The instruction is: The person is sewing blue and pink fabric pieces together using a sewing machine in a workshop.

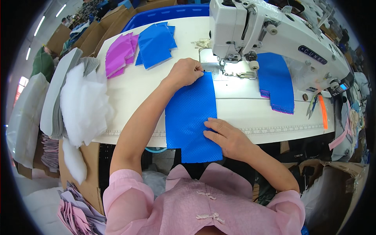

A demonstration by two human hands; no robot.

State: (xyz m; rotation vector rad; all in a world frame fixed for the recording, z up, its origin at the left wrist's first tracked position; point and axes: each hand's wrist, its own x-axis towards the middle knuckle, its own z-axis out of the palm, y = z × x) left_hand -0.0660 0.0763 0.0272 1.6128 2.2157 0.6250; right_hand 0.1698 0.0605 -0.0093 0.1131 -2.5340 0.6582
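A blue textured fabric piece [192, 113] lies flat on the white sewing table, its near end hanging past the front edge. At its far corner, my left hand [185, 73] is closed, pinching the fabric close to the needle area. My right hand [231, 141] rests on the near right part with fingers stretched out. Just right of the left hand stands the white sewing machine [235, 31], its presser foot [222, 72] above the metal plate. Another blue piece [276, 86] with pink along its lower edge lies under the machine arm.
Stacks of magenta pieces [119, 55] and blue pieces [156, 44] lie at the table's far left. White stuffing [84, 105] and grey strips [58, 94] sit at the left edge. Scissors [312, 106] and an orange strip [323, 112] lie right. Behind is a blue bin [168, 13].
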